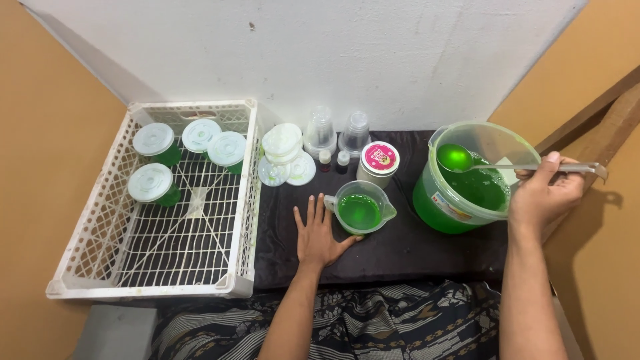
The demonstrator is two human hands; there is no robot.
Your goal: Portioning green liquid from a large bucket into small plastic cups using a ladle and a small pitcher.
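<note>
Your right hand (543, 193) has its grip pinched around the far end of a metal ladle (517, 165), thumb on top of the handle and fingers curled beneath, and you hold the ladle level over the green bucket (460, 203) at the right of the desk (400, 250). Its bowl is full of green liquid and hangs above the bucket's far left rim, clear of the liquid below. Your left hand (320, 233) lies flat on the dark desk with its grip spread wide, palm down, the thumb touching the near side of a small clear measuring jug (360, 208) that stands upright and holds green liquid. Just beyond the jug stands a round tin with a pink lid (377, 164), and to its left are two small dropper bottles (333, 160), with two stacks of clear plastic cups (337, 133) behind them against the wall. Left of those sits a pile of white lids (283, 150), some lying loose on the desk. At the far left a white plastic crate (240, 200) holds four lidded cups of green liquid (155, 183), all upright and grouped in its far half. Patterned cloth covers your lap along the near edge.
</note>
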